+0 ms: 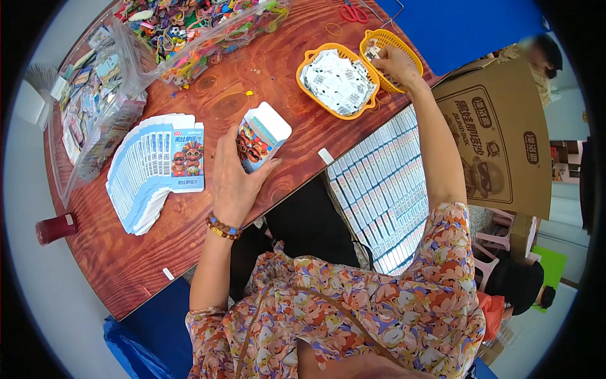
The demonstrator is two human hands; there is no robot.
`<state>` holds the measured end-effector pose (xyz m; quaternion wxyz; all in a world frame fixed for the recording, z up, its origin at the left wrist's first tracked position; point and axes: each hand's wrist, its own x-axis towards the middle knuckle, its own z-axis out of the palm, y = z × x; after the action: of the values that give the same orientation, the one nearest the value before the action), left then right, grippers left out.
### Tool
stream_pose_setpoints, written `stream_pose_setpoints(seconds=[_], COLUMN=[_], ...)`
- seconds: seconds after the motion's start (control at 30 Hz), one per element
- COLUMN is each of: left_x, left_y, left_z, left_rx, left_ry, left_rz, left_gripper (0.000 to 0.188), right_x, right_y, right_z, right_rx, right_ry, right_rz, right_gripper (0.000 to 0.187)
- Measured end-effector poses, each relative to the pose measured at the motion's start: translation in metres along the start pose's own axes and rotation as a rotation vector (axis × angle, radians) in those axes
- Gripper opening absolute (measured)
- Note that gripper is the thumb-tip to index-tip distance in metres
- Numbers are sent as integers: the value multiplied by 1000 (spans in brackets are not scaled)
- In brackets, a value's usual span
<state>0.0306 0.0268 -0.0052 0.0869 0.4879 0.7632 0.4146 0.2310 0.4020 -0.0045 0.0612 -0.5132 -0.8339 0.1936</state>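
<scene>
One table (95,246) underlies two baskets (346,116) (404,47), one held box (257,140).

trinket bin (218,39) cropped at top, distant person (548,53) blurred, yellow basket (405,44) partly hidden by right hand (398,67)

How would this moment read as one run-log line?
left hand: holding open blue-and-white cardboard box; right hand: in yellow slatted plastic basket, grip unclear; nearby: fanned flat blue cardboard cartons

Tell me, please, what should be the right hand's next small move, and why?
Probably the right hand should lift one piece from the right basket: its fingers are already there, while the left hand holds a box with its flap open.
</scene>
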Motion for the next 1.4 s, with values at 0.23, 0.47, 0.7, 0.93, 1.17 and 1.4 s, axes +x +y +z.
stream_pose_setpoints(seconds=[0.23,0.47,0.7,0.93,1.17,1.4], left_x=[-1,-2,-8,-20,-25,-27], left_y=[-3,-4,-5,-12,-17,-20], left_z=[-2,-6,-5,-20,-19,-17], left_rx=[-37,-40,-9,-50,-93,9], left_ry=[-13,33,138,205,322,377], left_rz=[-19,-14,86,48,-39,-38], left_gripper=[82,82,80,81,82,85], right_x=[1,-20,-146,-161,-206,-221], right_y=[16,-2,-172,-216,-213,-215], right_z=[-7,-34,11,40,64,100], right_rx=[272,672,660,407,296,571], right_ry=[129,210,-253,-92,346,146], right_rz=[9,-199,-652,-995,-998,-749], right_gripper=[16,19,9,11,32,36])
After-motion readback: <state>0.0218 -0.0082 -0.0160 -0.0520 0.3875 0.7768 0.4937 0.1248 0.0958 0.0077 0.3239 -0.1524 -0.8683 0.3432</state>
